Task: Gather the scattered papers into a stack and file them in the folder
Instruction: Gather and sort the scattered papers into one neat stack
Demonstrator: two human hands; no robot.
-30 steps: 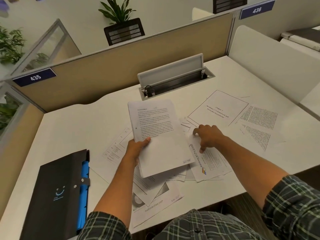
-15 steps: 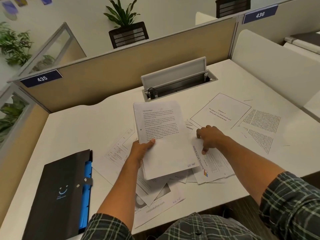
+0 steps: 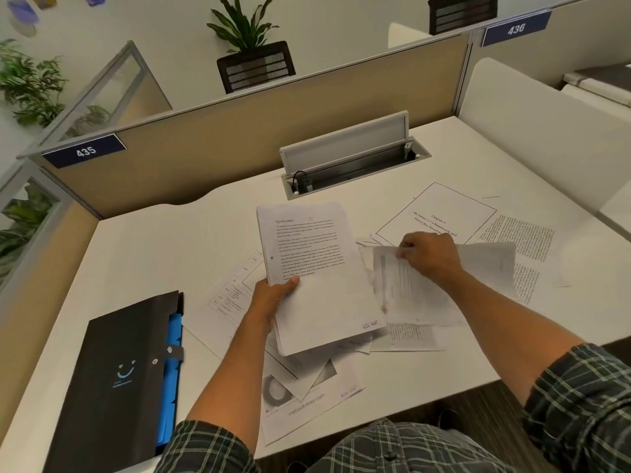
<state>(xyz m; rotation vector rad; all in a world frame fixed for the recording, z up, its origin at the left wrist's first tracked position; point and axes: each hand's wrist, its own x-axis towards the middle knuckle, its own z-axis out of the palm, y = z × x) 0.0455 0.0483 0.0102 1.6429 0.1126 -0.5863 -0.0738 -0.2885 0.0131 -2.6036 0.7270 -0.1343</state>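
Observation:
My left hand point(image 3: 273, 297) grips a stack of printed papers point(image 3: 314, 268) by its lower left edge, held tilted above the white desk point(image 3: 170, 247). My right hand point(image 3: 428, 256) pinches a blurred sheet of paper point(image 3: 409, 291) lifted off the desk, just right of the stack. More loose sheets lie scattered beneath and around: a framed chapter page point(image 3: 440, 213) behind my right hand, text pages point(image 3: 526, 240) to the right, a table sheet point(image 3: 235, 288) to the left, a "mebookstree.com" sheet point(image 3: 307, 404) near the front edge. The black folder point(image 3: 116, 377) with blue dividers lies shut at the front left.
An open cable tray point(image 3: 351, 165) with a raised lid sits in the desk at the back. Beige partitions point(image 3: 239, 131) wall the rear and left; a white divider point(image 3: 532, 124) stands on the right. Potted plants stand beyond the partition.
My right hand was pressing on a sheet flat on the desk; now it has lifted that sheet and pulled it up. The left hand keeps holding the stack.

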